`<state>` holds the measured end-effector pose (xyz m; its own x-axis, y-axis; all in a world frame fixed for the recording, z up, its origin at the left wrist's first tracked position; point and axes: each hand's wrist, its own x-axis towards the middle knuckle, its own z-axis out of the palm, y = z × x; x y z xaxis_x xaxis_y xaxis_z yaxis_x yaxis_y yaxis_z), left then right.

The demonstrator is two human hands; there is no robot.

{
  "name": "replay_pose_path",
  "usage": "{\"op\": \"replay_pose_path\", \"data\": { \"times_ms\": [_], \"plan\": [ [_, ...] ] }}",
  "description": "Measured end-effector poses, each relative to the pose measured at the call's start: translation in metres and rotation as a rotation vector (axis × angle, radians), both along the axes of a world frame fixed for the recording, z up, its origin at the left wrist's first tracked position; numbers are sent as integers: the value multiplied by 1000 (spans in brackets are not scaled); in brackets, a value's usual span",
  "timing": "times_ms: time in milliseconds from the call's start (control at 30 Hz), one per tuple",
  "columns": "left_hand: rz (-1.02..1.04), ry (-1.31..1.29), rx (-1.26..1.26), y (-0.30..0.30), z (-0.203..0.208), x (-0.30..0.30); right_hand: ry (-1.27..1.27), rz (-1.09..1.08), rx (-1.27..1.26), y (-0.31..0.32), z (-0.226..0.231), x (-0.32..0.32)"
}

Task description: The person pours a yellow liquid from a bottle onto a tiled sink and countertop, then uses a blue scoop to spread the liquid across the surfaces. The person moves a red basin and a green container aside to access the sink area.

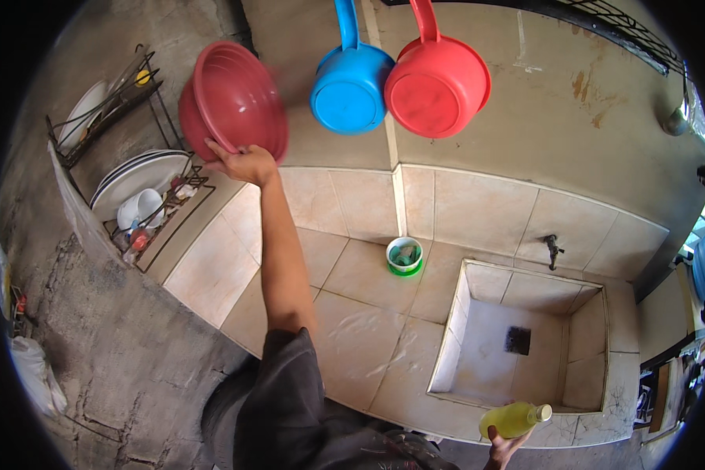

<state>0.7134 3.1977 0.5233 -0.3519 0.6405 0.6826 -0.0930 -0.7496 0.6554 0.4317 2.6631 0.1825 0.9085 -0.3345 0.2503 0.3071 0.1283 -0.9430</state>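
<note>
At the upper left, my left hand [244,162] grips the lower rim of a dark red plastic basin [247,94], tilted against the wall above the counter's far corner. The fingers curl over the rim, and my left arm is stretched out toward it. My right hand [507,448] is low at the counter's front edge, wrapped around a bottle [513,421] of yellow-green liquid with a pale cap. The bottle leans to the right, in front of the tiled sink [439,384]. Part of my right hand is cut off by the picture's lower edge.
A blue dipper [348,92] and a red dipper [439,90] hang on the wall. A small white and green tub [404,256] stands on the tiled counter [352,329]. Left is a wire dish rack [182,223] with plates and a cup. A tap [553,252] juts above the sink.
</note>
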Motion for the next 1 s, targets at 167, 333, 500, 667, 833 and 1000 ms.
{"op": "replay_pose_path", "data": {
  "times_ms": [167,333,500,667,833,1000],
  "plan": [
    [174,27,138,53,36,26,-32,-159,-19,-11,-6,-2],
    [146,82,159,103,60,59,72,-242,-149,-1,1,-8],
    [57,51,112,151,86,83,48,-245,-144,38,-9,4],
    [67,105,106,210,108,91,75,-175,-94,87,-19,16],
    [56,131,-2,270,110,100,34,-138,-35,137,-11,33],
    [-51,198,-83,295,112,123,140,-68,-16,159,12,28]
  ]
}}
